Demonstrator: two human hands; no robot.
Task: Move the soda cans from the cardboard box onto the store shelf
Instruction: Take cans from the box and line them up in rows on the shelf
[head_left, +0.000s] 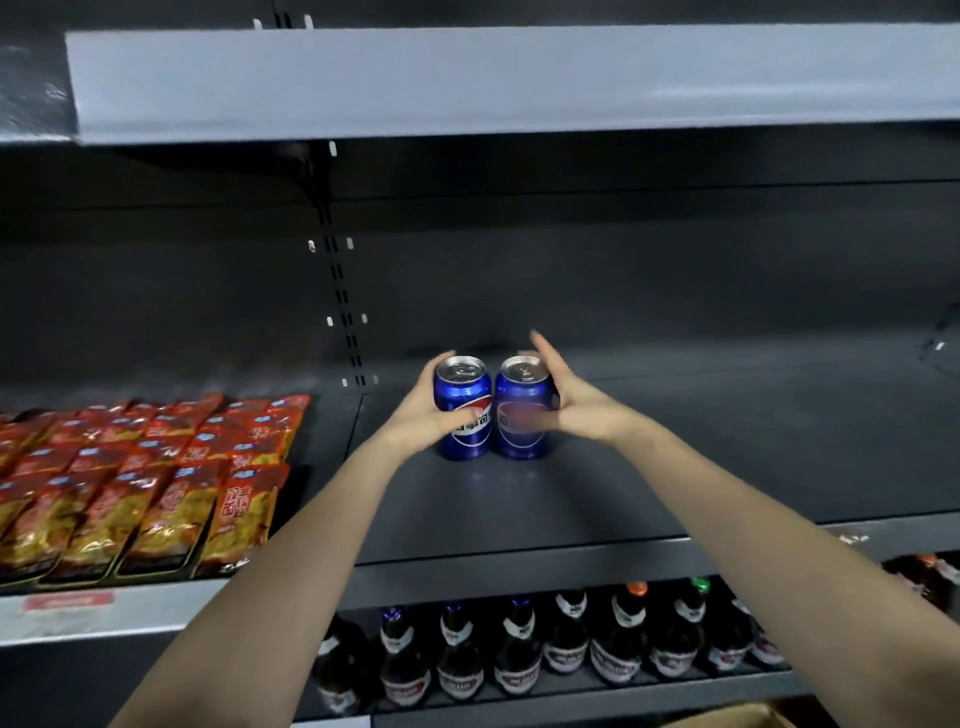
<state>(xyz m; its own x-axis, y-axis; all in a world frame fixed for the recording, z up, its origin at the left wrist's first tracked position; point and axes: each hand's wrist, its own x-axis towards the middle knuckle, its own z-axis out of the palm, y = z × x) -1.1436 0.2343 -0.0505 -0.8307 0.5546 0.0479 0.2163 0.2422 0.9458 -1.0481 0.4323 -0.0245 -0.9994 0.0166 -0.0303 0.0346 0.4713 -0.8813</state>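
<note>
Two blue soda cans stand side by side, touching, on the dark store shelf (691, 467). My left hand (421, 415) wraps the left soda can (464, 431), thumb across its front and fingers behind it. My right hand (576, 405) cups the right soda can (521, 400) from the right; its blurred thumb lies over the label and its fingers reach up behind the rim, one pointing upward. A tan corner of the cardboard box (727, 717) shows at the bottom edge.
Red and yellow snack packets (140, 488) fill the neighbouring shelf section on the left. A row of dark bottles (519, 649) stands on the shelf below. A grey upper shelf (519, 78) overhangs above. The shelf to the right of the cans is bare.
</note>
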